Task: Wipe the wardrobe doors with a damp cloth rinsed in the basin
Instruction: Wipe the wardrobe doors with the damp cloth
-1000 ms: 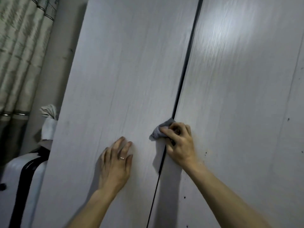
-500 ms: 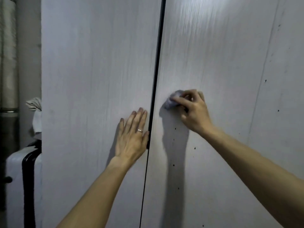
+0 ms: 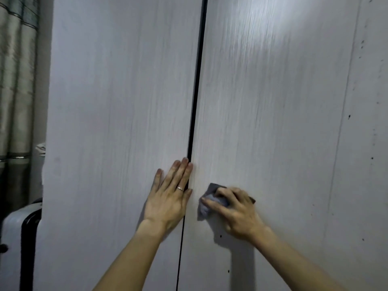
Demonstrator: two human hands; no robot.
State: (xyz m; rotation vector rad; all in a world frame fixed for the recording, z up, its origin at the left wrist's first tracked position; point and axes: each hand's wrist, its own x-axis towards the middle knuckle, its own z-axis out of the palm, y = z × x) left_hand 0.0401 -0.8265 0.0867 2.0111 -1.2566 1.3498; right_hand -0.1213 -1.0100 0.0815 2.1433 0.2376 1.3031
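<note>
Two pale wood-grain wardrobe doors fill the view, the left door (image 3: 117, 122) and the right door (image 3: 283, 122), split by a dark vertical gap (image 3: 195, 101). My left hand (image 3: 170, 198) lies flat on the left door with straight fingers, its edge at the gap; a ring shows on one finger. My right hand (image 3: 235, 213) grips a small grey cloth (image 3: 206, 204) and presses it against the right door just right of the gap. Most of the cloth is hidden under the fingers.
Small dark specks dot the right door (image 3: 349, 117). Left of the wardrobe hang patterned curtains (image 3: 16, 80). Below them stands a white case with a black strap (image 3: 23, 238), and a white bundle (image 3: 41, 149) peeks out behind the door edge.
My right hand with the cloth has slid down the right door, from above my left hand to level with it. My left hand stays flat beside the gap.
</note>
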